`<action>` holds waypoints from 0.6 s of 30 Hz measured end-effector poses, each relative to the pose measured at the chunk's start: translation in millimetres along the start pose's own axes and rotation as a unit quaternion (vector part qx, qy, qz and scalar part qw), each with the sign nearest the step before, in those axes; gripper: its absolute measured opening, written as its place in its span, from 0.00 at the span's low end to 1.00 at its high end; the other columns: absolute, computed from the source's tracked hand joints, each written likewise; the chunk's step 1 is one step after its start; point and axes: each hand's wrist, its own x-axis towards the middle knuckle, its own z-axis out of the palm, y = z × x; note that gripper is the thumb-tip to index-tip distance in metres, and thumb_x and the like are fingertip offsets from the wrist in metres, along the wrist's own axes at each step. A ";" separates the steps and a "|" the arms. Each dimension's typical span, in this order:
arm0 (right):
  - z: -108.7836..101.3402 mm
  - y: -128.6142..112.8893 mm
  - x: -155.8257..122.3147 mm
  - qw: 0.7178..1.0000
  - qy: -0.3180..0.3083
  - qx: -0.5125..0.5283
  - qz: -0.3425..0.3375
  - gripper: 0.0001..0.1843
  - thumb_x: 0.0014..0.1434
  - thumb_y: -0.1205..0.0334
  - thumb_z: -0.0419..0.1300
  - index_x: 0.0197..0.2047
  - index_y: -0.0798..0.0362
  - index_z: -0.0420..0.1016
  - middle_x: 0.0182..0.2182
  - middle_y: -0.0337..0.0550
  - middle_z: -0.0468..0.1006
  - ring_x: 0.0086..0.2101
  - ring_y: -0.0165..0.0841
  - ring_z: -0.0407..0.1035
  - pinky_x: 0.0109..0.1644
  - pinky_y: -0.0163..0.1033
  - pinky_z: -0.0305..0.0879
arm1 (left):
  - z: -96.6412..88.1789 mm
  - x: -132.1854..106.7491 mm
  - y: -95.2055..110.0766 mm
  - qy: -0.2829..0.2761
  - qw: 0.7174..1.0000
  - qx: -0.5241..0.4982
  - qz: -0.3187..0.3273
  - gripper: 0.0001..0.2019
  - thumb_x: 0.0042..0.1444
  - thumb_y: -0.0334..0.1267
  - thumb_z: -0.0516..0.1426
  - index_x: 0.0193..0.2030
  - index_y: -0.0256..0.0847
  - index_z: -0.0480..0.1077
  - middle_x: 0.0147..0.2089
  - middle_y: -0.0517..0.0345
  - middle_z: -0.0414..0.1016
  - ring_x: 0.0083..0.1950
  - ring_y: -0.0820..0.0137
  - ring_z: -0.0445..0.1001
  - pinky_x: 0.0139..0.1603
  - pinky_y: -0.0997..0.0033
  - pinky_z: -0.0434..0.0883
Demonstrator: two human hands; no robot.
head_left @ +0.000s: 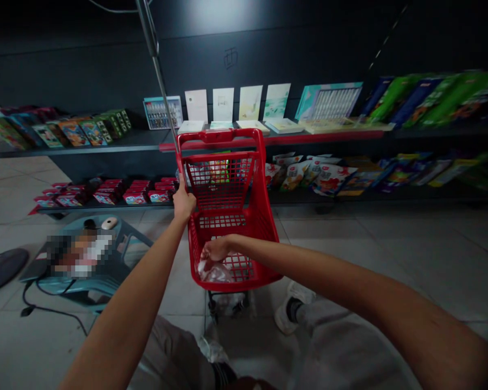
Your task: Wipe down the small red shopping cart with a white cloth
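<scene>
A small red shopping cart (pixel 260 216) stands in front of me on the tiled floor. My left hand (pixel 184 205) is closed on the cart's left rim, near the handle post. Reaching down inside the basket, my right hand (pixel 214 251) has its fingers curled on a clear plastic-wrapped item (pixel 213 272) lying at the cart's near bottom. What the wrapper holds is too dim to name. My knees and white shoes show below the cart.
Dark shelves (pixel 106 142) run across the back with boxed toys, cards (pixel 223 104) and snack bags (pixel 329 177). A blue plastic stool (pixel 109 265) with a mouse on it stands left, a black cable trailing on the floor. A metal pole (pixel 158 65) rises behind the cart.
</scene>
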 end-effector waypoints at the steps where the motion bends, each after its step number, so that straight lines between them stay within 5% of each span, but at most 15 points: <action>1: 0.8 -1.0 -3.9 1.000 0.012 0.018 0.000 0.11 0.56 0.67 0.68 0.43 0.59 0.80 0.30 0.36 0.77 0.28 0.26 0.65 0.34 0.31 0.61 | -0.8 -0.3 0.1 -0.001 1.000 0.001 0.001 0.44 0.56 0.25 0.52 0.79 0.43 0.43 0.54 0.47 0.82 0.54 0.57 0.80 0.62 0.59 0.69; 8: -4.9 4.9 -64.6 0.995 -0.045 0.035 -0.082 0.17 0.51 0.75 0.63 0.45 0.56 0.80 0.34 0.33 0.78 0.36 0.28 0.69 0.41 0.29 0.62 | -2.0 1.2 -0.2 -0.010 1.000 0.014 0.006 0.43 0.57 0.26 0.52 0.79 0.43 0.42 0.55 0.47 0.82 0.55 0.58 0.80 0.61 0.61 0.70; 15: -22.5 19.8 -76.5 0.992 -0.061 -0.030 0.104 0.13 0.43 0.72 0.68 0.36 0.56 0.81 0.26 0.33 0.77 0.30 0.29 0.69 0.37 0.30 0.62 | 6.8 1.2 4.2 -0.004 1.000 0.010 0.002 0.44 0.58 0.26 0.52 0.79 0.43 0.40 0.56 0.46 0.81 0.56 0.57 0.79 0.62 0.61 0.69; 18: -17.8 13.6 -64.7 0.991 -0.040 -0.071 0.104 0.10 0.46 0.67 0.69 0.36 0.56 0.80 0.27 0.36 0.77 0.29 0.30 0.69 0.34 0.32 0.63 | 8.4 0.2 7.7 -0.006 1.000 0.013 -0.006 0.44 0.58 0.27 0.52 0.80 0.42 0.39 0.55 0.45 0.81 0.54 0.56 0.80 0.60 0.60 0.70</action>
